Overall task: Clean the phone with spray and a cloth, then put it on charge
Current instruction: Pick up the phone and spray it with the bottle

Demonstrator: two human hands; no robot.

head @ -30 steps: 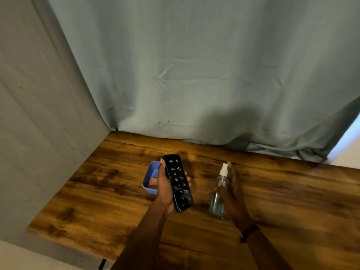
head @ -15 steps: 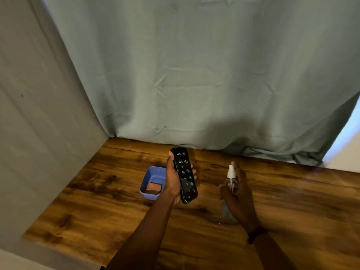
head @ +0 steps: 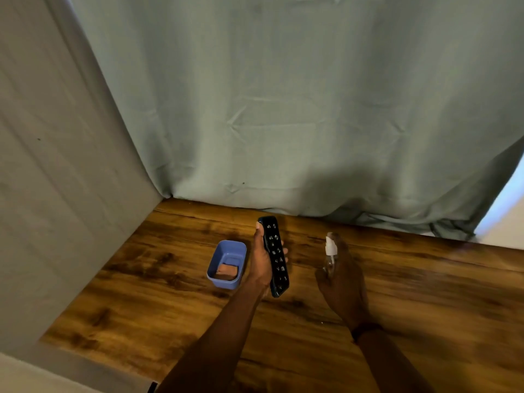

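My left hand (head: 261, 262) holds a black phone (head: 274, 255) upright on its long edge above the wooden table (head: 170, 302), screen side turned right. My right hand (head: 341, 282) is closed around a small clear spray bottle (head: 330, 252) with a white nozzle. The bottle is lifted off the table and its nozzle points toward the phone, a short gap to its right. A finger rests on top of the nozzle. Most of the bottle's body is hidden by my fingers.
A small blue plastic tub (head: 226, 263) with a folded brownish cloth (head: 226, 271) inside stands just left of my left hand. A grey-green curtain (head: 283, 109) hangs behind the table and a pale wall (head: 51, 180) closes the left side.
The right hand has lifted the spray bottle off the table and raised it toward the phone. The left hand has tilted the phone more upright and moved it farther from me.
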